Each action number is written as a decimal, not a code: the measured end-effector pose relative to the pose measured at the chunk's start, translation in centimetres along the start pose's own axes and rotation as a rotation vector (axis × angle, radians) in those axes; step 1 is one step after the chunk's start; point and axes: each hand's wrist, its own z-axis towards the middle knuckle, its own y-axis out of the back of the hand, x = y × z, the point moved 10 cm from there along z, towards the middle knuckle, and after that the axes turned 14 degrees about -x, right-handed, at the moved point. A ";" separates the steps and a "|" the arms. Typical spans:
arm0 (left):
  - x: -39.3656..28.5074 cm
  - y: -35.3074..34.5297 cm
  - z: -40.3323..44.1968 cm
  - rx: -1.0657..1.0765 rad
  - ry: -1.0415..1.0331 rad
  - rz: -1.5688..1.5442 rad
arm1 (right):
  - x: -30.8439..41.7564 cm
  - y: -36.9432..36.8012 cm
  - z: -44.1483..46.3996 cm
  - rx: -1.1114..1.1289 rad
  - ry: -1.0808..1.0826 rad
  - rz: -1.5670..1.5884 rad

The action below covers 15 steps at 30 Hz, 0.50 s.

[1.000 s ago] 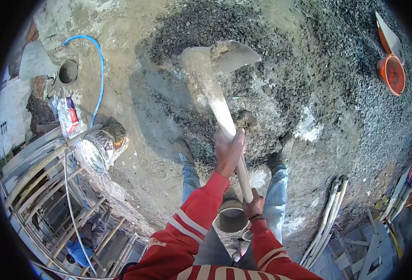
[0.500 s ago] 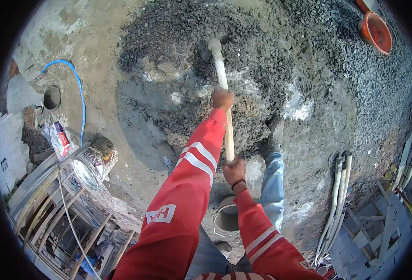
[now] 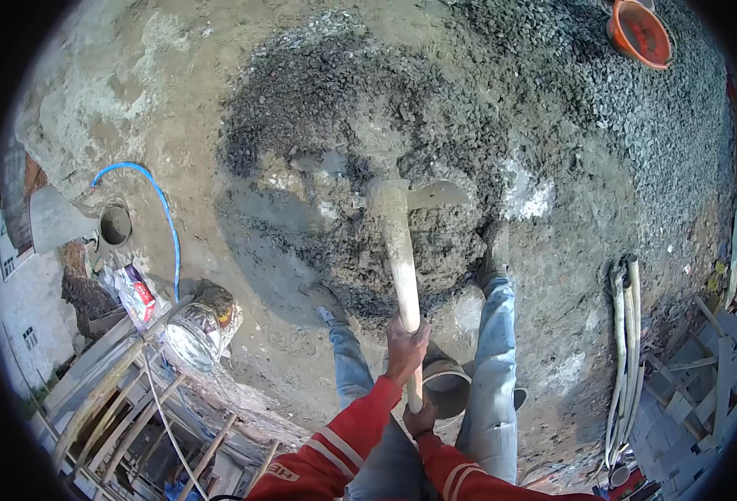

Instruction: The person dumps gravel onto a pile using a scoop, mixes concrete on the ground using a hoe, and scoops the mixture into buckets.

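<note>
Both my hands are wrapped round the pale wooden handle of a hoe [image 3: 403, 275]. My left hand [image 3: 408, 344] grips it higher up, and my right hand [image 3: 419, 417] closes round the lower end near my body. The handle points away from me, and its cement-caked head [image 3: 388, 199] is at the heap of wet grey concrete mix [image 3: 444, 238]. The blade's edge cannot be made out clearly. Dark gravel [image 3: 318, 92] lies around the far side of the heap. My legs in jeans [image 3: 489, 342] stand at the near side, with a bucket [image 3: 448, 392] between them.
An orange basin [image 3: 640, 35] sits on gravel at upper right. A blue hose [image 3: 168, 217] curves on the left near a round container [image 3: 116, 225]. A whitish drum [image 3: 191, 338] and wooden poles [image 3: 122, 417] stand lower left. Pale pipes [image 3: 627, 359] lie on the right.
The hoe has come back toward my body, its head moving from the far gravel to the heap's middle. Both hands have drawn down and closer together. The view has shifted slightly.
</note>
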 end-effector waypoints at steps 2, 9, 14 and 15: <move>-8.8 -6.8 2.3 0.105 -0.179 0.037 | 8.6 1.3 7.4 -0.078 0.206 0.006; -25.6 -33.9 15.0 0.180 -0.593 0.117 | 23.9 8.5 34.3 -0.356 0.429 0.132; -18.8 -45.0 26.5 0.026 -0.742 0.512 | 21.9 5.4 46.2 -0.148 0.204 0.247; -15.5 -45.5 28.0 0.053 -0.702 0.689 | 20.4 4.4 46.0 -0.161 0.185 0.221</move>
